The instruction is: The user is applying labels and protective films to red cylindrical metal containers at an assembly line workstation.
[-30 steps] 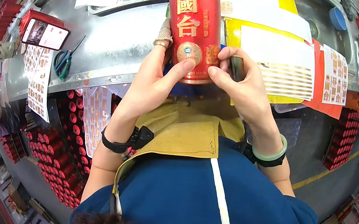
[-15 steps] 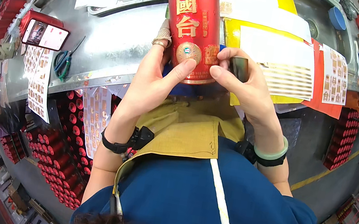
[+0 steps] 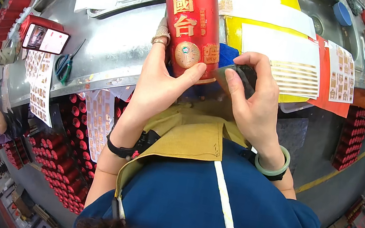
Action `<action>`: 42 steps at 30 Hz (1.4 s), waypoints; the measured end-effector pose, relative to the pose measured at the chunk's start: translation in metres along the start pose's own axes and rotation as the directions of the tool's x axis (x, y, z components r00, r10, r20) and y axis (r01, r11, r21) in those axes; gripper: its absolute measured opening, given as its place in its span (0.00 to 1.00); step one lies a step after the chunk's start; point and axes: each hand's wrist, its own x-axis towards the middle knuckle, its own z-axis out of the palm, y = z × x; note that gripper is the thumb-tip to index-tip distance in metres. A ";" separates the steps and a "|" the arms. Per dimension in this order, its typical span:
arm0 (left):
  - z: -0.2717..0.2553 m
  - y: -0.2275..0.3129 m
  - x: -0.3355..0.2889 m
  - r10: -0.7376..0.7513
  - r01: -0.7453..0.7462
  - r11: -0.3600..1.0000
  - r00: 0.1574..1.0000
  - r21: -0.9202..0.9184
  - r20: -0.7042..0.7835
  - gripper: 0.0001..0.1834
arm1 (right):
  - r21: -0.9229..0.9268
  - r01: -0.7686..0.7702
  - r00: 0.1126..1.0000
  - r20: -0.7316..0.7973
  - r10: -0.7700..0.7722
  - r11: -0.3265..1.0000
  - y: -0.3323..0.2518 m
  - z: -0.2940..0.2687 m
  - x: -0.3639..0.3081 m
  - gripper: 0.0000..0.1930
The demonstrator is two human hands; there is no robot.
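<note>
Left fingers [image 3: 192,73] round red bottle [image 3: 187,20], right fingers [image 3: 235,85] round dark piece [image 3: 246,74]; metal worktable [image 3: 121,31], red stacks [image 3: 58,165] below

A yellow line [image 3: 321,181] (slanting) crosses the grey floor [image 3: 318,156].

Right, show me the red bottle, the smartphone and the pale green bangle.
Red bottle [image 3: 191,28], head view: middle of its printed front.
Smartphone [image 3: 46,39], head view: its lit screen.
Pale green bangle [image 3: 286,163], head view: the band's right side.
</note>
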 end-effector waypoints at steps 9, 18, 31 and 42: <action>0.002 0.003 0.000 -0.045 0.046 0.998 0.999 -0.036 0.011 0.42 | 0.134 -0.057 0.998 0.049 0.051 0.989 0.000 0.001 -0.002 0.11; 0.011 0.008 -0.001 -0.015 0.014 0.999 0.999 -0.046 -0.032 0.40 | 0.197 -0.043 0.999 -0.019 0.048 0.979 0.018 -0.004 0.000 0.11; -0.014 -0.026 -0.023 0.642 -0.510 0.584 0.766 0.631 0.025 0.45 | -0.176 0.673 0.739 0.111 -0.665 0.719 0.025 -0.017 0.012 0.11; -0.012 -0.028 -0.019 0.721 -0.567 0.086 0.603 0.819 0.342 0.20 | 0.070 0.462 0.883 -0.132 -0.450 0.884 0.030 -0.043 0.013 0.13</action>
